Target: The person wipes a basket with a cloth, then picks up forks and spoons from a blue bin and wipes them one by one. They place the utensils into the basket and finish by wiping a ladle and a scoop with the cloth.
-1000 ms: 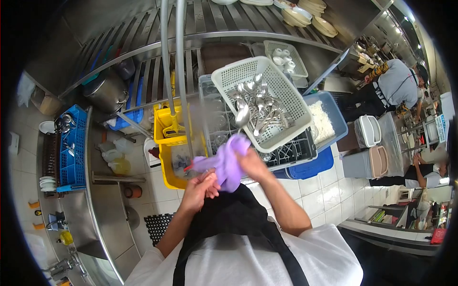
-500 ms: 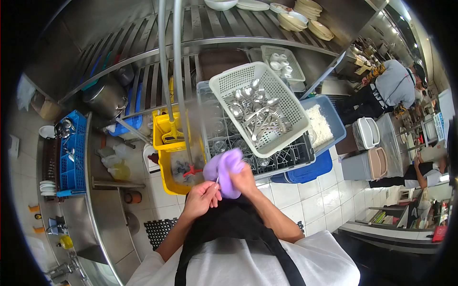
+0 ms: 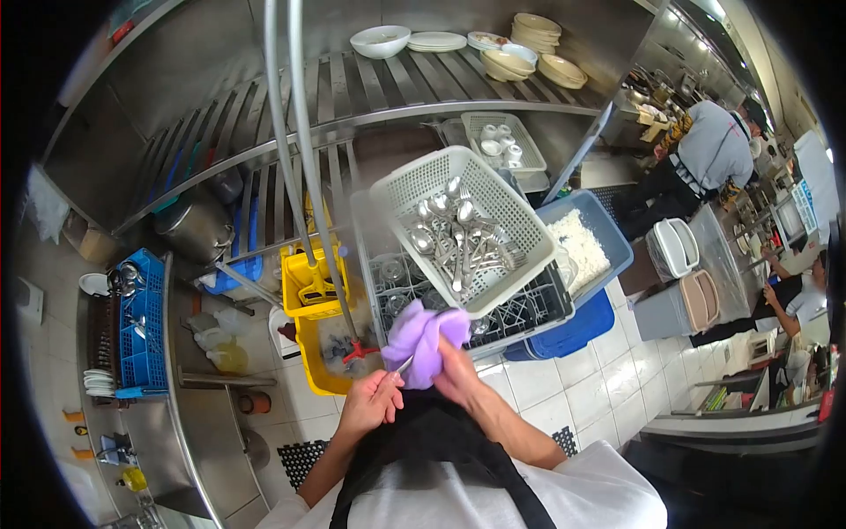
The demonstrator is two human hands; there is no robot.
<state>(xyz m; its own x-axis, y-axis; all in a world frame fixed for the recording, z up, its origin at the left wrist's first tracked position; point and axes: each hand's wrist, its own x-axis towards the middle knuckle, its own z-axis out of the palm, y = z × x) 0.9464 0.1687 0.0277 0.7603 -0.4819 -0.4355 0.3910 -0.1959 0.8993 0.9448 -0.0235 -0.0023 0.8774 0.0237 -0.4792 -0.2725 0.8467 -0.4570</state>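
Note:
My left hand pinches the slim metal handle of a piece of cutlery close to the front of my black apron. Its other end is hidden inside a bunched purple cloth. My right hand is closed round that cloth from the right side. Just beyond my hands sits a pale perforated basket with loose spoons and forks heaped in it. The basket rests tilted on a dark rack that holds upturned glasses.
A yellow mop bucket with upright poles stands left of the rack. On the right is a blue tub of white contents. Bowls and plates line the slatted shelf above. At far right a person in grey bends over a counter.
The camera view has shifted, so the basket and shelf appear lower. The purple cloth has turned and spread in my right hand, and more of the cutlery handle shows.

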